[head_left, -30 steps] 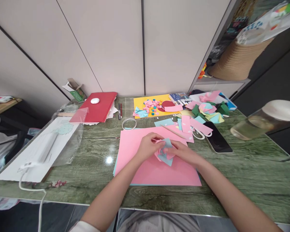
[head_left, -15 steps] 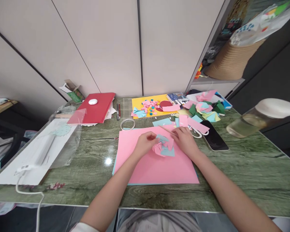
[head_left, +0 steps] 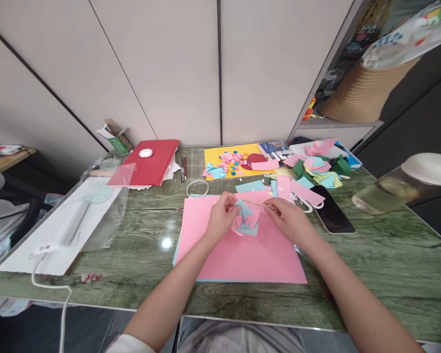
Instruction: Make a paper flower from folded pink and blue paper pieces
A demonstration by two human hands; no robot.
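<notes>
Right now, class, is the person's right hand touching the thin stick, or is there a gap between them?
Touching: the head view shows the right hand pinching the thin stick near one end.

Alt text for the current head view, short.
A person's left grip holds a folded pink-and-blue paper piece while the right grip holds a thin stick reaching toward it, over a pink sheet on a green table. Paper scraps, a phone and a bottle sit beyond and rightward.

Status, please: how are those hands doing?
Left hand pinching folded paper. Right hand gripping thin stick. Pink sheet underneath. Phone beyond right hand, seemingly not in the way.
</notes>
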